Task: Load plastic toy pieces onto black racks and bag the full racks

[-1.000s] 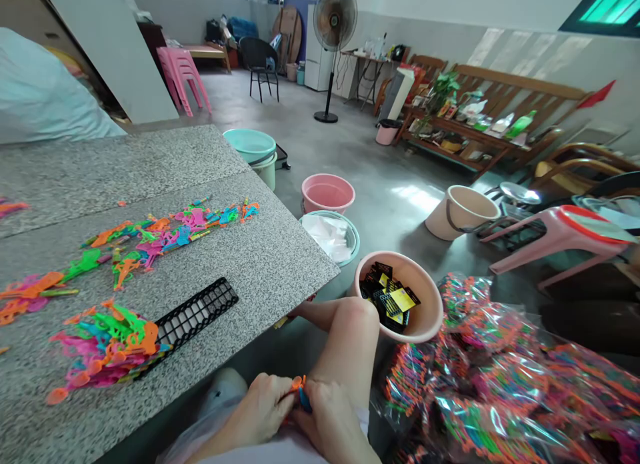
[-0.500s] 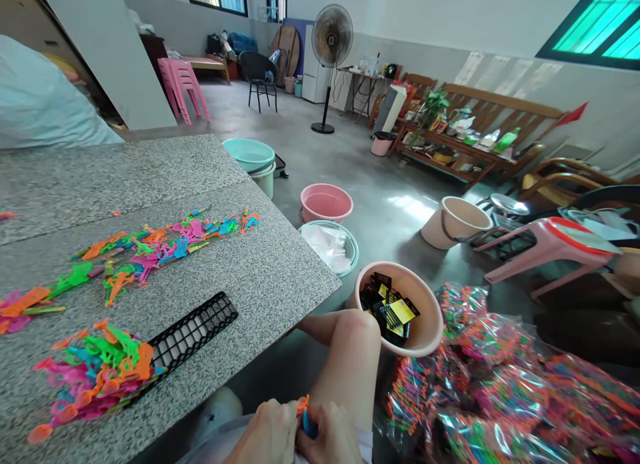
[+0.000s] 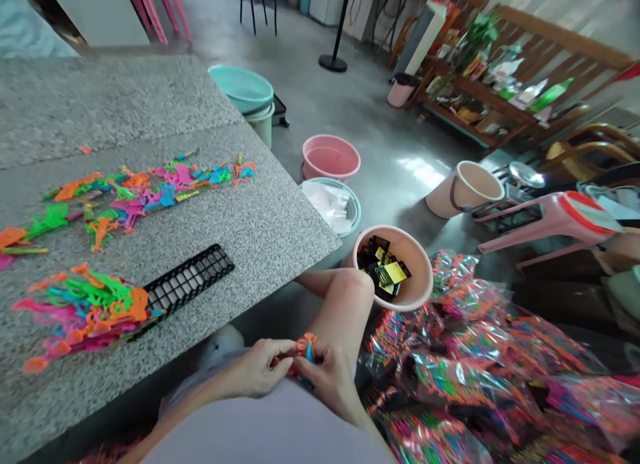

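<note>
Small orange and blue pieces held between two hands over the lap

Head view: left hand [image 3: 263, 367] has thumb and fingers pinched on an orange piece [image 3: 307, 343]; right hand [image 3: 334, 371] closed round a blue piece [image 3: 309, 353]. Both pieces meet between the fingertips, above the lap and beside the bare knee. Can't tell if they're joined; fingers hide most of it.

Changed: the camera has dipped, and the left hand has gone from a tight fist to a flatter pinch, so more of its thumb shows. Pieces haven't left the hands, so my read is that the handling of this pair isn't finished.

Desk [image 3: 280, 217] looks the same as half a second ago: mixed-colour heap [image 3: 95, 311] on the near end of a black grid [image 3: 200, 274], looser pieces [image 3: 165, 194] strewn behind it.

Labels: yellow labels [image 3: 396, 272] on the black items in the peach bucket [image 3: 420, 274], too small to read. Clear bags [image 3: 480, 344] of coloured pieces on the floor, no readable print. Green bottle [image 3: 553, 94] on the far wooden table, no brand legible.
</note>
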Demonstrator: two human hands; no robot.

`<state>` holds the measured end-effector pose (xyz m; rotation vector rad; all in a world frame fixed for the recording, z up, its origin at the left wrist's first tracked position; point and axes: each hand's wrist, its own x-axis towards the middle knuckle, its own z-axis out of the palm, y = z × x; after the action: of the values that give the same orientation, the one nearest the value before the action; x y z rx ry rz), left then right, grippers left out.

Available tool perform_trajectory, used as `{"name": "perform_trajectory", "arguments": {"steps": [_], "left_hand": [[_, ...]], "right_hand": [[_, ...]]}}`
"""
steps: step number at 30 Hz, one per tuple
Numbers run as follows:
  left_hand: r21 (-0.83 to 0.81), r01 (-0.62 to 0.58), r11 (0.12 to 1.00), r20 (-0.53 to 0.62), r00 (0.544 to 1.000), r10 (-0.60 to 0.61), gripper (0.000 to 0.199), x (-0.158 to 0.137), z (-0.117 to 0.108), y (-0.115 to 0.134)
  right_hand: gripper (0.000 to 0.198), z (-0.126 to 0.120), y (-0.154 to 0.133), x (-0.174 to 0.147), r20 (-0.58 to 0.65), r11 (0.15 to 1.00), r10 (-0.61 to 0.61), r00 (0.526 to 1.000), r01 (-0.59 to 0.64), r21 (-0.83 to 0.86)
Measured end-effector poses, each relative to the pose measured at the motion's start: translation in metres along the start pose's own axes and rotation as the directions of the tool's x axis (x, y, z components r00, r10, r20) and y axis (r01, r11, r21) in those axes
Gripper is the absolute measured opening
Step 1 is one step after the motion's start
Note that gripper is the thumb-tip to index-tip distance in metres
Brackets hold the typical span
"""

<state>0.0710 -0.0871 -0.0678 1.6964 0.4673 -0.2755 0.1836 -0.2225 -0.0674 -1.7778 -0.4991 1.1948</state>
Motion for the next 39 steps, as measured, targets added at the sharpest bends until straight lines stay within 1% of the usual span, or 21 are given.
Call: {"name": "perform_trajectory", "arguments": {"steps": [1,3,8,13,17,20,22,23,25,27,29,30,32,35,37,39], "left_hand": [[-0.010,-0.005,1.000,0.017,1.000,0.006,0.027,-0.001,0.001,-0.001],[0.011,-0.008,1.000,0.040,0.999,0.008,0.023,-0.001,0.004,0.000],[0.110,-0.001,0.994,-0.001,1.000,0.001,0.023,0.000,0.009,0.008],[0.186,0.048,0.981,-0.009,0.999,-0.047,0.018,0.000,0.016,0.005],[0.170,0.077,0.982,0.009,0.997,-0.079,0.016,0.004,0.023,-0.001],[0.095,0.088,0.992,0.032,0.995,-0.091,0.015,0.010,0.022,-0.004],[0.013,0.103,0.995,0.057,0.993,-0.103,0.015,0.014,0.019,-0.006],[-0.038,0.110,0.993,0.077,0.991,-0.107,0.017,0.015,0.017,-0.006],[-0.151,0.125,0.980,0.132,0.986,-0.106,0.022,0.017,0.012,-0.007],[-0.260,0.150,0.954,0.189,0.977,-0.102,0.026,0.017,0.008,-0.008],[-0.348,0.194,0.917,0.238,0.965,-0.113,0.032,0.016,0.005,-0.009],[-0.385,0.220,0.896,0.260,0.958,-0.124,0.036,0.016,0.004,-0.009],[-0.447,0.276,0.851,0.301,0.942,-0.147,0.044,0.017,0.003,-0.011],[-0.510,0.356,0.783,0.334,0.921,-0.201,0.047,0.025,0.008,-0.012],[-0.528,0.396,0.751,0.318,0.912,-0.258,0.048,0.032,0.013,-0.012],[-0.540,0.418,0.731,0.277,0.908,-0.315,0.046,0.037,0.019,-0.011]], "right_hand": [[0.032,-0.001,0.002,-0.001,-0.004,0.998,0.015,1.000,-0.015,0.053],[0.033,-0.001,0.006,-0.002,-0.020,0.993,0.046,0.999,-0.044,0.105],[0.041,0.004,0.016,-0.003,-0.079,0.978,0.077,0.994,-0.060,0.199],[0.049,0.007,0.015,-0.007,-0.036,0.944,0.186,0.982,-0.168,0.283],[0.055,0.006,0.019,-0.012,-0.004,0.921,0.243,0.970,-0.229,0.314],[0.055,0.001,0.024,-0.013,0.018,0.927,0.214,0.977,-0.209,0.313],[0.054,-0.003,0.027,-0.011,0.069,0.917,0.195,0.978,-0.207,0.341],[0.052,-0.005,0.028,-0.009,0.103,0.899,0.201,0.974,-0.225,0.375],[0.051,-0.009,0.029,-0.006,0.178,0.826,0.250,0.952,-0.306,0.474],[0.052,-0.012,0.031,-0.003,0.246,0.721,0.302,0.921,-0.390,0.573],[0.052,-0.014,0.032,-0.003,0.284,0.643,0.324,0.902,-0.430,0.633],[0.052,-0.014,0.033,-0.003,0.295,0.626,0.327,0.898,-0.440,0.644],[0.053,-0.013,0.034,-0.003,0.305,0.623,0.331,0.893,-0.449,0.640],[0.057,-0.010,0.035,-0.003,0.288,0.666,0.340,0.895,-0.445,0.599],[0.059,-0.008,0.036,-0.001,0.257,0.709,0.346,0.902,-0.431,0.558],[0.057,-0.007,0.040,0.000,0.223,0.767,0.359,0.906,-0.423,0.483]]}}
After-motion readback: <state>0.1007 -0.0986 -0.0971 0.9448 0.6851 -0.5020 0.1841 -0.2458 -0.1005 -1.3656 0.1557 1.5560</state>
